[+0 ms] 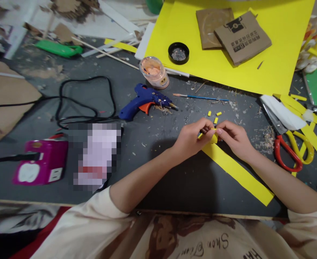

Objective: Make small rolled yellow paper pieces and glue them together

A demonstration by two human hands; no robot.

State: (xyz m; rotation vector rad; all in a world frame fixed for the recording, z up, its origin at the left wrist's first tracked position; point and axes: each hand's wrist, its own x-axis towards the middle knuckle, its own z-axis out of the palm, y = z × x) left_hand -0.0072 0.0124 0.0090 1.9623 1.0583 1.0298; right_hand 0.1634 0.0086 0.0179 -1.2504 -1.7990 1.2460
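Observation:
Both hands meet over the dark table, fingertips pinched on a small yellow foam piece [214,138]. My left hand [193,135] holds it from the left side, thumb against the fingers. From the right, my right hand [234,138] grips its upper edge between thumb and finger. Below them a long yellow strip [239,174] lies slantwise towards the front edge; whether it joins the held piece is hidden. Just beyond the fingertips lie several tiny yellow blocks [216,120].
A blue glue gun [144,100], paint jar [155,73] and paintbrush [201,97] lie beyond my hands. Scissors [285,144] are at the right, a purple power socket [43,162] and a blurred-out phone [99,154] at the left. Cardboard [243,37] rests on a yellow sheet [277,68].

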